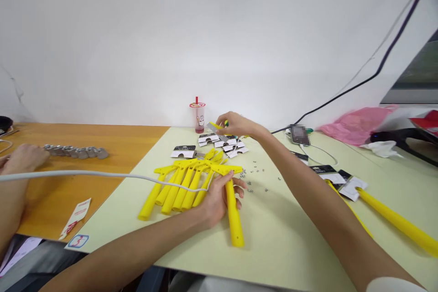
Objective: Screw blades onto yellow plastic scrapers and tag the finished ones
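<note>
Nearest the camera, the left hand wraps its fingers around one yellow handle on the pale green mat. That handle's long axis runs toward the camera, its T-shaped head pointing away toward the wall. Just left of it lies a fan of about six more yellow handles, heads likewise pointing away, tails splayed toward the left. Beyond the held handle, the right hand pinches a grey blade with a small yellow piece above the scattered black-and-white cards, roughly seven of them. Small metal screws lie scattered right of the handle's head. Behind the cards stands one plastic cup with a red straw; what it holds cannot be told. Far left of the handle, another person's hand rests by a row of metal parts.
</note>
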Demonstrator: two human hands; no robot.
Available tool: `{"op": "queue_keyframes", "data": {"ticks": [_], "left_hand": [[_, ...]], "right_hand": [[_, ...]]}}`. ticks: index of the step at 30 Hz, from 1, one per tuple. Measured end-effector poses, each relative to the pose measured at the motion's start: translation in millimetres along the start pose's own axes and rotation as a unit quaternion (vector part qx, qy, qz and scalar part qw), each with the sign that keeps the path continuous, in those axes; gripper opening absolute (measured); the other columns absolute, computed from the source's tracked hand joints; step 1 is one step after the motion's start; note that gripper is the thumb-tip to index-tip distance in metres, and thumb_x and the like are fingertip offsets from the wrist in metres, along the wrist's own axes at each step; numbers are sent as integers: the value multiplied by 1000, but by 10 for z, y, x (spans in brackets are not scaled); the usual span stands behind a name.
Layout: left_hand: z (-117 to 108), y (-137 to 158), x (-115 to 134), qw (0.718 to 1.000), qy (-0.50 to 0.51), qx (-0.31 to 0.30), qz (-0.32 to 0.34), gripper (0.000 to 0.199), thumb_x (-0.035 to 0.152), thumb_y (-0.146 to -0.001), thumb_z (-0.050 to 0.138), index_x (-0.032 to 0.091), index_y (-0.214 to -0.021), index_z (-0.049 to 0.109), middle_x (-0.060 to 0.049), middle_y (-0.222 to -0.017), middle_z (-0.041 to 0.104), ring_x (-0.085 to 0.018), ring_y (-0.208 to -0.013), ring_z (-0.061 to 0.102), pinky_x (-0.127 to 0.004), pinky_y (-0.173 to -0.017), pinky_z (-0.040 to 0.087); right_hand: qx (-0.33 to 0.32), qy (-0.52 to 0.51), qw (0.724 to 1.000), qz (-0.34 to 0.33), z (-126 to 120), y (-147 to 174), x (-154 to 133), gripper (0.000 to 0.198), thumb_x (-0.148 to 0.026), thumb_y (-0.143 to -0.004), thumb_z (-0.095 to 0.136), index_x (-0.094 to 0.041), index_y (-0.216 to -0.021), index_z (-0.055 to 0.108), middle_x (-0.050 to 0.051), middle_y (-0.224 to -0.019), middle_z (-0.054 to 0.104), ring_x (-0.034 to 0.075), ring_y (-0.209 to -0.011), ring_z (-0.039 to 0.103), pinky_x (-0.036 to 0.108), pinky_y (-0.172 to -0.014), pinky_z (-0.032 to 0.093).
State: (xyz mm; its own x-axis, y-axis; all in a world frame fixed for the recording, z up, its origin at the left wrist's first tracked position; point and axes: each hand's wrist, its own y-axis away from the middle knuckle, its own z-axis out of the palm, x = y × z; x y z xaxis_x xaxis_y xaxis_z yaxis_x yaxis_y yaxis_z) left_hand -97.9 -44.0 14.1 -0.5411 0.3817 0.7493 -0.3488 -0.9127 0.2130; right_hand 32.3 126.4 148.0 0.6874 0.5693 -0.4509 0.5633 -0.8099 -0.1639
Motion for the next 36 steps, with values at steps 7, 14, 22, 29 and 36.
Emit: {"op": "queue_keyframes", "data": {"ticks": [7, 14, 22, 29, 36], "left_hand": [[16, 38, -6, 999, -35, 11, 29, 40, 43, -82, 92, 20, -100, 64, -7, -101, 73, -16, -76, 62, -23, -49, 50], [9, 64, -10, 993, -90, -17, 76, 46, 46, -80, 96, 20, -103, 66, -9, -108, 74, -17, -83, 64, -24, -51, 54], [3, 60, 83, 975, -165, -54, 138, 53, 62, -81, 93, 15, -92, 71, -15, -107, 74, -19, -83, 65, -25, -48, 55], [28, 100, 138, 962, -207, -78, 163, 57, 68, -87, 86, 13, -85, 73, -14, -96, 72, -19, -76, 63, -26, -47, 56], [1, 88, 103, 957, -219, -80, 175, 58, 69, -92, 81, 12, -81, 73, -13, -91, 71, -16, -71, 61, -24, -47, 54]], "right_hand": [[3, -7, 1000, -18, -693, 879, -217, 33, -50, -92, 85, -18, -102, 81, 3, -86, 69, 9, -60, 45, 29, -55, 31], [-118, 11, 993, -24, -649, 907, -248, 40, -57, -83, 93, -21, -85, 76, 1, -72, 64, 11, -59, 46, 28, -54, 31], [-236, 64, 969, -17, -449, 796, -420, 50, -64, -84, 89, -21, -102, 72, -1, -74, 64, 13, -60, 54, 28, -53, 36], [-267, 63, 961, -23, -369, 735, -465, 51, -61, -83, 92, -20, -101, 67, -3, -74, 61, 13, -60, 55, 28, -55, 36], [-281, 72, 956, -42, -314, 707, -450, 49, -61, -84, 90, -21, -93, 65, -4, -69, 56, 12, -58, 51, 28, -55, 34]]}}
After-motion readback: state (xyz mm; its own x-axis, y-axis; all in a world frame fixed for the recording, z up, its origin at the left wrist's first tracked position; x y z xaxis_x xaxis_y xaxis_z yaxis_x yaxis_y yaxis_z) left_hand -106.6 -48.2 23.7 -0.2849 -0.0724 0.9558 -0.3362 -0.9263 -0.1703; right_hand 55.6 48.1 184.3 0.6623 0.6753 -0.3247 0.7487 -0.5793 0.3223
